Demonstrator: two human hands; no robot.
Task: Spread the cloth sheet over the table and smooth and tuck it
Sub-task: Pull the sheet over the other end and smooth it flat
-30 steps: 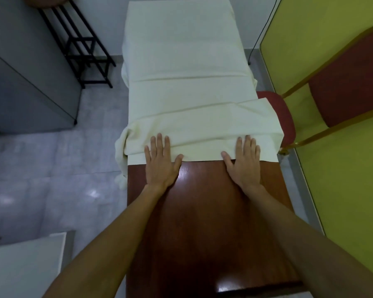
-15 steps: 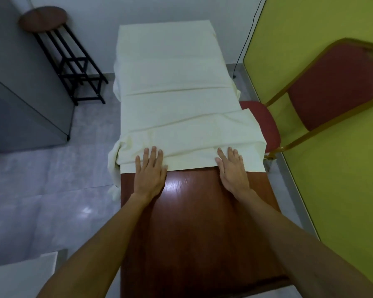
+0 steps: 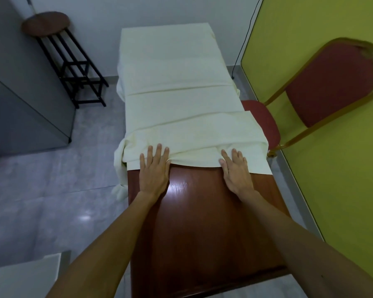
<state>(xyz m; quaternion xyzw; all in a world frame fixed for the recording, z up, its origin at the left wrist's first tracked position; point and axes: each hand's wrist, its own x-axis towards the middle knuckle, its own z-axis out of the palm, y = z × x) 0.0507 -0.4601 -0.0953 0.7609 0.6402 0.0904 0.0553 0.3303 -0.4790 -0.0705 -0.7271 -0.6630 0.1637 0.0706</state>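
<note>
A cream cloth sheet [image 3: 177,82] covers the far two thirds of a long red-brown wooden table [image 3: 202,222]. The near third is bare and shiny. The sheet's near edge lies in loose folds across the table, and a bunched corner hangs off the left side. My left hand [image 3: 154,171] rests on that edge left of centre, fingers flat on top and thumb tucked under the hem. My right hand [image 3: 236,171] holds the edge right of centre the same way. Between the hands the hem is raised in a small ridge.
A red padded chair [image 3: 332,82] with a gold frame stands against the green wall on the right, its seat touching the table side. At the back left is a black-legged stool [image 3: 45,23], beside a grey cabinet [image 3: 19,104]. A white surface [image 3: 19,280] sits at the bottom left.
My hands went from lying flat with thumbs splayed to thumbs drawn in at the hem. The hem between them has bunched up. The view has tilted to show more of the room.
</note>
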